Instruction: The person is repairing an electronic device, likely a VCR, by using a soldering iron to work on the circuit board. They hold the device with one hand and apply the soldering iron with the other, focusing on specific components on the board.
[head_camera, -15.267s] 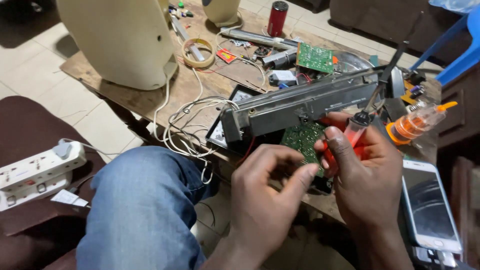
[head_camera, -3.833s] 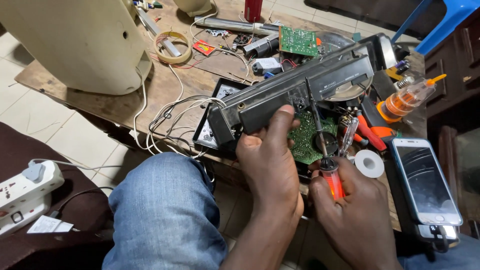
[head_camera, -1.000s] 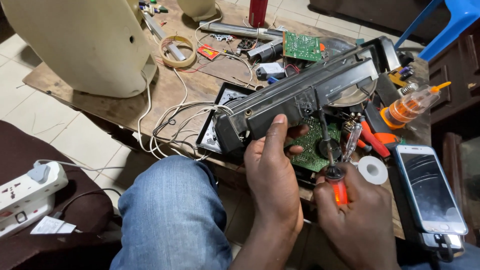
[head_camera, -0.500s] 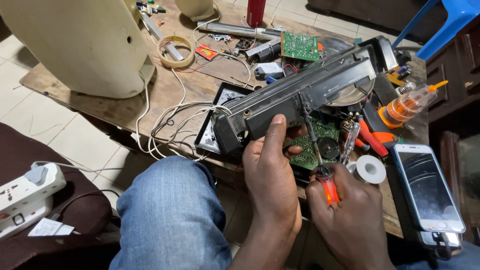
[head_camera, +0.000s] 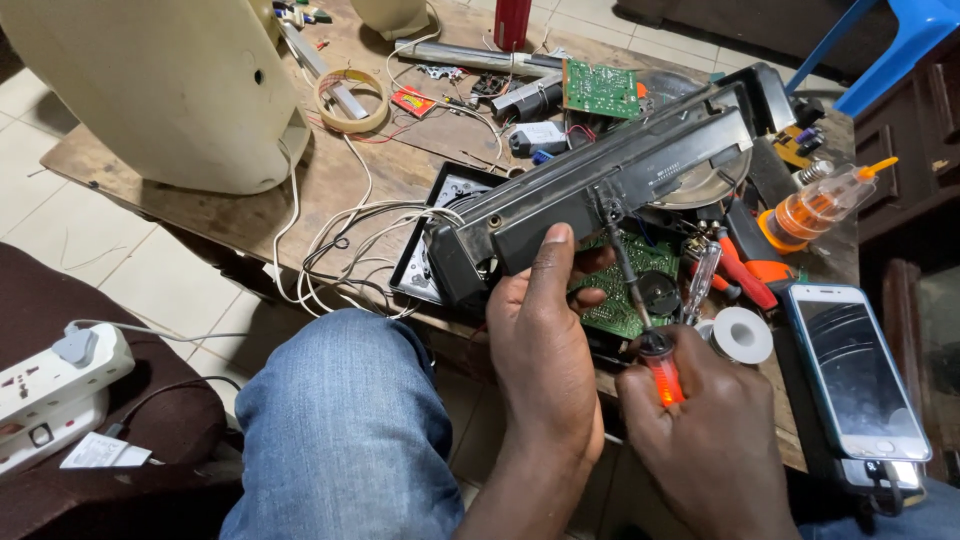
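Observation:
A long dark grey device casing (head_camera: 620, 180) lies tilted across the wooden table (head_camera: 340, 170). My left hand (head_camera: 545, 340) grips its near edge, thumb up on the casing. A green circuit board (head_camera: 625, 290) with a round black part shows underneath it. My right hand (head_camera: 705, 440) holds a screwdriver with a red-orange handle (head_camera: 662, 375); its dark shaft runs up to the casing's lower edge. My knee in blue jeans (head_camera: 340, 420) is below the table edge.
A big cream housing (head_camera: 170, 80) stands at the far left, with a tape roll (head_camera: 350, 98) and white wires (head_camera: 340, 250) beside it. A phone (head_camera: 855, 365), a white solder spool (head_camera: 740, 335), an orange-capped bottle (head_camera: 820, 205) and a second green board (head_camera: 600, 90) lie around. A white power strip (head_camera: 55, 385) sits lower left.
Over the last second my hands and the screwdriver have stayed on the casing with only slight shifts. Much earlier, my hands were held together in front of it.

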